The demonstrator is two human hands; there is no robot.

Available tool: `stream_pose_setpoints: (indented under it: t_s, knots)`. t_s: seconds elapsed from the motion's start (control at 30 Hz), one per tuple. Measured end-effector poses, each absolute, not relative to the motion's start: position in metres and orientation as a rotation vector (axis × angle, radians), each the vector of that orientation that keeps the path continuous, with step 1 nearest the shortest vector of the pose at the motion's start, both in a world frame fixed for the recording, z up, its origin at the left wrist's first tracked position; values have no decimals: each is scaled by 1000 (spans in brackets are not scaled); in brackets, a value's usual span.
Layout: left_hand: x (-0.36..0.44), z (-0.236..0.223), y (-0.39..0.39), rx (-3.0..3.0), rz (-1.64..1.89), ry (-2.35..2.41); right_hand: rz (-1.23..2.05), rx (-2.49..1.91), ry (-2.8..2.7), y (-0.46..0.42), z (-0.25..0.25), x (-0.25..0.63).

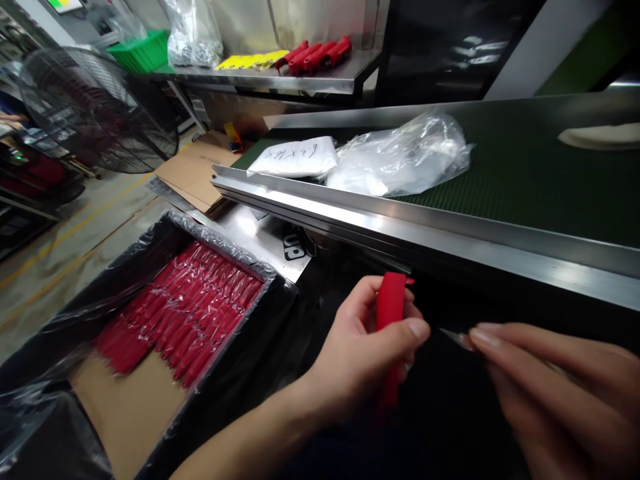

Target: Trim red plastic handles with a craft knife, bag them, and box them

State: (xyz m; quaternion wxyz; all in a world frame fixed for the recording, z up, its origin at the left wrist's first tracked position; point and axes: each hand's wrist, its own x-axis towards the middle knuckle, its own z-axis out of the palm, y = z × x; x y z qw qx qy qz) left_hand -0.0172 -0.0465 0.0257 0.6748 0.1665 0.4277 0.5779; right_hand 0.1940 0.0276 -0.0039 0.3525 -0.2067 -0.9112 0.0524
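My left hand (pixel 363 340) is closed around a long red plastic part (pixel 391 300), held upright below the conveyor's front rail. To its right, my right hand (pixel 555 380) pinches a small pointed blade (pixel 455 338), its tip turned toward the red part but apart from it. Most of the blade's handle is hidden in my fingers. Left of my hands stands a box lined with black plastic (pixel 245 250), holding rows of red parts (pixel 200 313) in clear wrap on cardboard.
A green conveyor belt (pixel 520 180) carries a white labelled packet (pixel 295 157) and a clear plastic bag (pixel 400 157). Several red pieces (pixel 320 57) lie on a metal shelf behind, near a green bin (pixel 140 52). A large fan (pixel 100 110) stands at left.
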Motion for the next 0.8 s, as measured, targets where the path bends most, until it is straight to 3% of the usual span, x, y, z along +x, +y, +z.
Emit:
stream_pose_setpoints:
  t_s: [0.27,0.57,0.8]
  knots:
    - [-12,25,-62,434,1235,969,25,-505,-2417,24,15,173]
    - [-9,23,-63,433,1225,912,135,-678,-2369,6,19,172]
    - [-3,26,-72,372,1182,814,-56,-691,-2283,43,1,185]
